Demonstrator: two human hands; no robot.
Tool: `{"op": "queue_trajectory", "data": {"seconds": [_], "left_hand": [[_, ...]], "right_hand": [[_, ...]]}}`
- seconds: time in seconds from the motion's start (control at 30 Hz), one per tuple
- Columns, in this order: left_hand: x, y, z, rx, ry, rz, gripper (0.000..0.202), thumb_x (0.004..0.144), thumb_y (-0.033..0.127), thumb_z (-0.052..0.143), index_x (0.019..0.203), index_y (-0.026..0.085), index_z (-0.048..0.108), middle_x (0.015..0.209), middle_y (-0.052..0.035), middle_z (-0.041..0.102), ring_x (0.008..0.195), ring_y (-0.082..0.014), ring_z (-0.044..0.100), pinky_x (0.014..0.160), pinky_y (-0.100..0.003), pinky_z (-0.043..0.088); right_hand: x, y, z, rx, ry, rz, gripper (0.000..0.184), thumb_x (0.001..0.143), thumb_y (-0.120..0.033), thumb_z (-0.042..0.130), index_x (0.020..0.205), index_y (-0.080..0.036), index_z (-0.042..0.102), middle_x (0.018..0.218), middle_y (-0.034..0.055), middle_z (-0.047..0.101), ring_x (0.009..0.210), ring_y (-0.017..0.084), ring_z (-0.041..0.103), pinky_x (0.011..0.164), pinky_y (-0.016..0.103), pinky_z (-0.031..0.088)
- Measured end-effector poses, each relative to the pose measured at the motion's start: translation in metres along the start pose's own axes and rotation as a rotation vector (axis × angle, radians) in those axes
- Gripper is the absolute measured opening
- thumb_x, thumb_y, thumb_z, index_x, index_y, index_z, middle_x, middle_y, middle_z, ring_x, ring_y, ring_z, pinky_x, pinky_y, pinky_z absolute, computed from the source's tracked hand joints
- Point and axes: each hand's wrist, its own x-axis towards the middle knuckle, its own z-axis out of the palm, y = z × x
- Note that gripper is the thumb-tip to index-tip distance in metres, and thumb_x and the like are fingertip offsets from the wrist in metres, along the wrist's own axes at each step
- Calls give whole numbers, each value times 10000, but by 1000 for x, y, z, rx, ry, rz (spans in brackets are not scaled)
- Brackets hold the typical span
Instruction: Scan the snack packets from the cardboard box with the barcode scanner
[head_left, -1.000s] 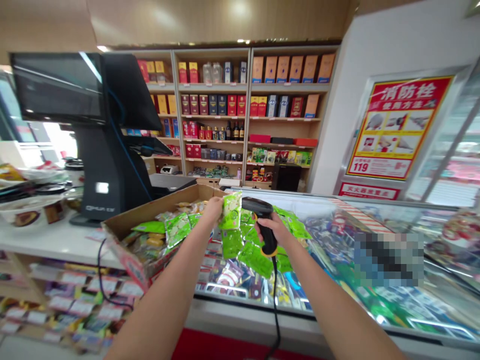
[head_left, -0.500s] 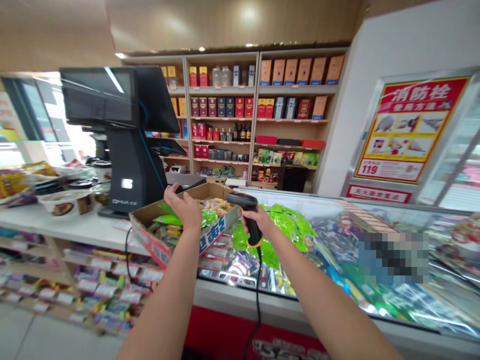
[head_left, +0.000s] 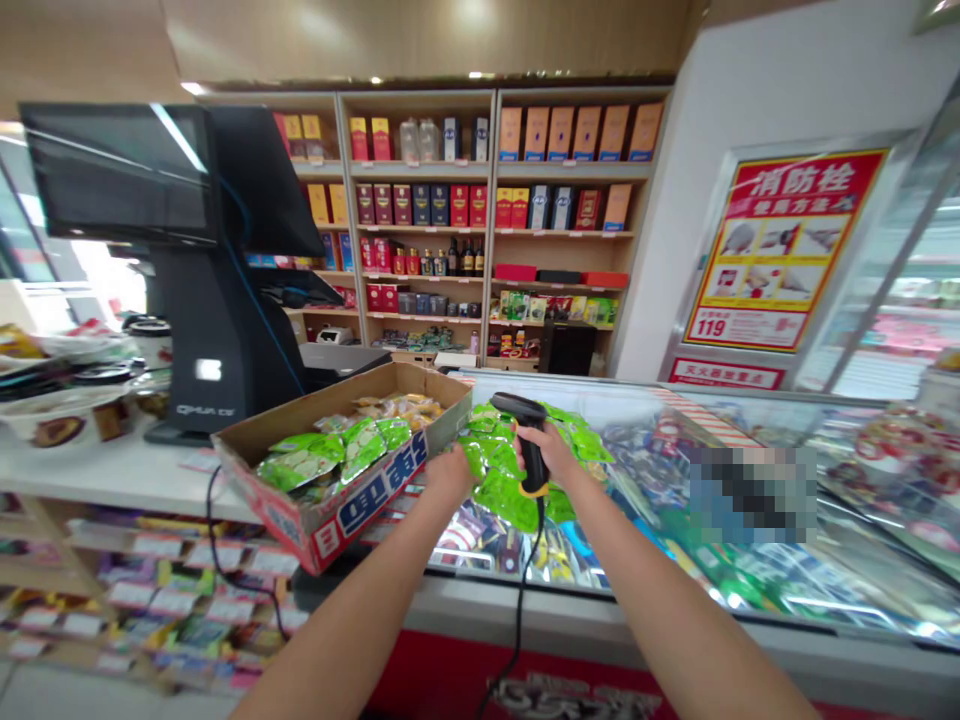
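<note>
My right hand (head_left: 546, 450) is wrapped round the grip of a black barcode scanner (head_left: 531, 462), which points to the left above a pile of shiny green snack packets (head_left: 504, 498). A black cable hangs from the scanner's base. At the pile's left edge my left hand (head_left: 450, 474) has its fingers curled in on a green packet; its fingertips are partly hidden. Left of that hand, a low open cardboard box (head_left: 379, 490) holds green packets (head_left: 304, 458) and yellow-orange ones (head_left: 405, 408).
A glass-topped counter (head_left: 517, 572) full of packaged goods lies under the pile. On the left, a black cash register terminal (head_left: 217, 330) stands on a white counter (head_left: 176, 470). Shelves with boxes and bottles (head_left: 472, 225) line the back. A fire-hydrant notice (head_left: 784, 250) hangs on the right wall.
My left hand has left the space over the box and come right to the green pile, its fingers closing. More green packets show in the box. The view has shifted right.
</note>
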Motion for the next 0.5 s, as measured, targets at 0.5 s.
{"op": "queue_trajectory", "data": {"seconds": [0.5], "left_hand": [[18, 4, -7, -77, 98, 27, 436, 688, 172, 754, 1089, 105, 598, 1125, -268, 655, 1054, -388, 659, 890, -440, 482]], "right_hand": [[-5, 37, -35, 126, 69, 57, 314, 631, -382, 742, 806, -154, 616, 521, -24, 610, 379, 128, 551, 367, 243, 462]]}}
